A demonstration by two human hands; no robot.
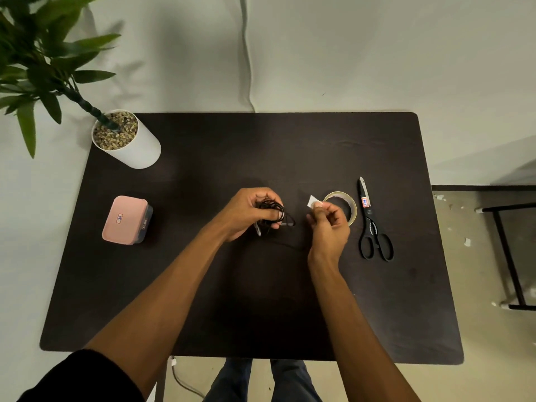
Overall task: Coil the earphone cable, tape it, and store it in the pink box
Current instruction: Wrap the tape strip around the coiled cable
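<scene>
Black earphone cable (pixel 274 214) coiled; tape piece (pixel 312 201) lifted; pink box (pixel 125 219) closed, left.

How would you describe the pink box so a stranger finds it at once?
On the dark table, look at the left side, nearer than the white plant pot. The pink box lies there alone, closed, with a small label on its lid: the only pink thing.

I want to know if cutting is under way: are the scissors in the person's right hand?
No, the scissors lie on the table beside the tape roll, while the right hand pinches a tape piece.
</scene>
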